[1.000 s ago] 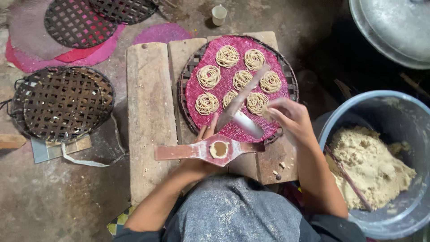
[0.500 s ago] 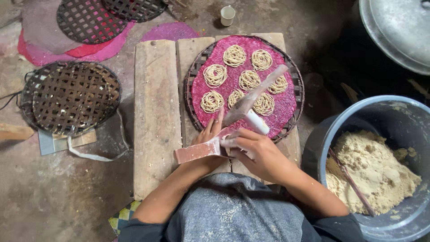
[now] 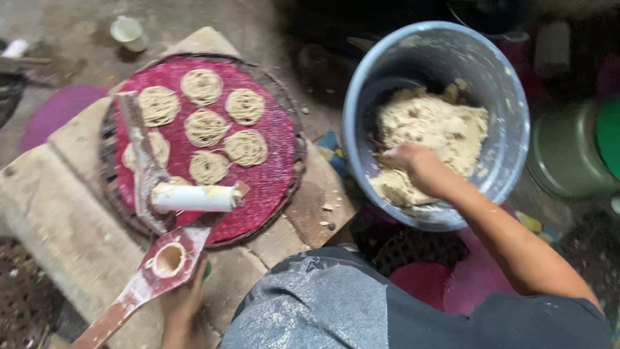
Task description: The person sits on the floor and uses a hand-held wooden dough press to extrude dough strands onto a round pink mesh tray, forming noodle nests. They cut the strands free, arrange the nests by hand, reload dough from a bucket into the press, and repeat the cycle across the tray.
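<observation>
- The right hand (image 3: pixel 413 169) reaches into the grey plastic tub (image 3: pixel 510 123), fingers curled into the pale dough (image 3: pixel 433 129).
- The left hand (image 3: pixel 184 300) grips the reddish wooden noodle press (image 3: pixel 152 274) from beneath, at the board's edge.
- The press's white plunger (image 3: pixel 194 197) lies on the round woven tray (image 3: pixel 284 168), beside seven noodle coils (image 3: pixel 205 127).

We find no packages, labels, signs or screens anywhere in this view, and nothing here bears printing that we can make out.
</observation>
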Motion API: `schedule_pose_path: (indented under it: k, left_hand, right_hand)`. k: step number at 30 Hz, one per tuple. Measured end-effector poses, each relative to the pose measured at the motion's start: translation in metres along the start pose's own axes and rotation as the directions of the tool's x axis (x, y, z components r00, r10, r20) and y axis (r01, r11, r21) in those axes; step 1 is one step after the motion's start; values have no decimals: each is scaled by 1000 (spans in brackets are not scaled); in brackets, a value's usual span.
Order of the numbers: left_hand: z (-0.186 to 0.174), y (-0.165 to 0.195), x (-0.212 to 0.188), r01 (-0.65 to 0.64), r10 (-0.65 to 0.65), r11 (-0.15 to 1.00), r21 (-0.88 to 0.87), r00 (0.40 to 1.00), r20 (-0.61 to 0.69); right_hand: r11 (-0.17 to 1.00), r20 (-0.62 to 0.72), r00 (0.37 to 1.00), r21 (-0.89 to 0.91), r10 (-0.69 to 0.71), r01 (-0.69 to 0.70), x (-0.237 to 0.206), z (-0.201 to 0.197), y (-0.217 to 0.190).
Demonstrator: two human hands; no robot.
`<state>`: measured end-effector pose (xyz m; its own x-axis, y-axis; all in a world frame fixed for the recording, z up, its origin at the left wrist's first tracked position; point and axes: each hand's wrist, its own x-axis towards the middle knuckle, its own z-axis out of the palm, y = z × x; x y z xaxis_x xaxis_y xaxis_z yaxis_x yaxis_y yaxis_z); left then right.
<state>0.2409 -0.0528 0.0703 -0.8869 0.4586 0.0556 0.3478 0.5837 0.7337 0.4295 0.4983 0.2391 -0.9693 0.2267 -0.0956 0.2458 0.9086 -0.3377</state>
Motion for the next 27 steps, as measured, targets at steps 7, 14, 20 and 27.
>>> schedule_pose_path:
  k: [7,14,20,27]
  left_hand:
    - [26,60,40,-561,584,743,364,810,56]
    - [41,119,59,-557,540,768,316,828,148]
    - [71,110,64,-546,539,783,300,835,112]
    - [62,128,52,-336,311,926,171,937,157]
  right_hand:
    - [985,249,959,133,-136,105,-44,22,70]
    - [964,400,889,-41,-225,263,-18,19,78]
    - [990,398,911,-39,-110,137,19,41,93]
    - [900,263,928,279,266,-336,50,53,96]
